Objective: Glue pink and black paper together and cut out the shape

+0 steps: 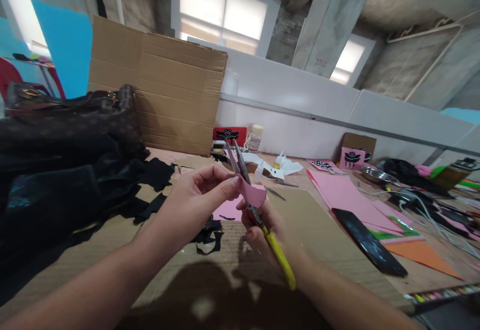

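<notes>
My left hand [204, 195] pinches a small curved piece of pink paper [255, 194] between thumb and fingers. In my right hand [270, 225] is a pair of scissors [277, 257] with yellow handles, its blades pointing up and away from me, slightly apart. The pink paper lies against the blades; I cannot tell whether they are cutting into it. Below the hands, a pink sheet [228, 209] with a dark mark lies on the cardboard, beside black scraps [209, 240].
A black plastic bag [71, 190] and a brown handbag [71, 120] fill the left side. Upright cardboard [176, 90] stands behind. To the right are a phone [369, 240], pink sheets [348, 200], an orange sheet [423, 257] and a metal bowl [377, 174]. Tweezers [275, 193] lie farther back.
</notes>
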The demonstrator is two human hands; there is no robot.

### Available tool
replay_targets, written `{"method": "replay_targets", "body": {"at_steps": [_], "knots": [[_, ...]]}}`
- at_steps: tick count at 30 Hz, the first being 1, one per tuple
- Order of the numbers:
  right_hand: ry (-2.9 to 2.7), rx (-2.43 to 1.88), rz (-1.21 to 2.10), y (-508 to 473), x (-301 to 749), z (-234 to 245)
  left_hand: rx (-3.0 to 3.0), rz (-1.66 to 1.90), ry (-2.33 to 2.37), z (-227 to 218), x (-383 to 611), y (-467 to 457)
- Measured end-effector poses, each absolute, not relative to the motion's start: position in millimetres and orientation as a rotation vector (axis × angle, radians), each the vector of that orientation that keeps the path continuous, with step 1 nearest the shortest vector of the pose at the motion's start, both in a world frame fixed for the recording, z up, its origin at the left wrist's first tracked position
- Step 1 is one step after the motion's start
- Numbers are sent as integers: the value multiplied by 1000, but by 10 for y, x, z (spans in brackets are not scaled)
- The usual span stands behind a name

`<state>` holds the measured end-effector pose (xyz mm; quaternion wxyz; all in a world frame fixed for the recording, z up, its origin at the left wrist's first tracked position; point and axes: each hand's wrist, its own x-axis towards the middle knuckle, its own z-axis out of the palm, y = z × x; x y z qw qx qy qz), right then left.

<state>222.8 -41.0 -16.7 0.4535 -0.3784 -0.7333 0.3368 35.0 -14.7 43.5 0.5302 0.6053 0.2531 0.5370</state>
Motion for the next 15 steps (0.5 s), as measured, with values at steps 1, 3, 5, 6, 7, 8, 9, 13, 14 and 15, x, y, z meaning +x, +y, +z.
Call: {"method": "replay_targets", "body": {"at_steps": [1,3,5,6,7,8,9,13,14,15], "knots": [[-1805,-937,837,-417,2220,-156,1435,1286,601,437,351,-149],[-1785,-929,856,-432,2200,-133,1419,1298,604,445,354,-150],[-1751,-907,869,-436,2187,-116,1423,1318,618,455,354,-148],[-1728,-900,871,-433,2186,-113,1429,1329,630,458,352,-147],[-1704,-901,868,-425,2190,-112,1435,1337,644,460,349,-145],[-1683,-907,862,-413,2198,-114,1438,1345,659,460,346,-143],[-1670,-912,856,-399,2209,-117,1440,1347,673,458,342,-140],[-1666,-938,831,-351,2253,-121,1455,1361,699,443,325,-115],[-1677,-932,830,-347,2257,-121,1456,1369,707,442,322,-107],[-1687,-927,836,-346,2258,-122,1454,1379,716,443,320,-100]]}}
